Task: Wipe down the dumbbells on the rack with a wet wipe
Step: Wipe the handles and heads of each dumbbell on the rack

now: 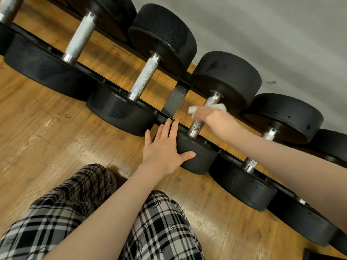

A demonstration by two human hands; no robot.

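No readable text — none anywhere.

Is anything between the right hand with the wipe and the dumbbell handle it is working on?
Nothing visible. The right hand grips the wet wipe directly around the knurled handle. The left hand rests flat on that dumbbell's near weight head, below the handle and clear of it.

Probably a gym: heavy black dumbbells (163, 34) along a low rack (105, 82), worn wood floor (47, 128).
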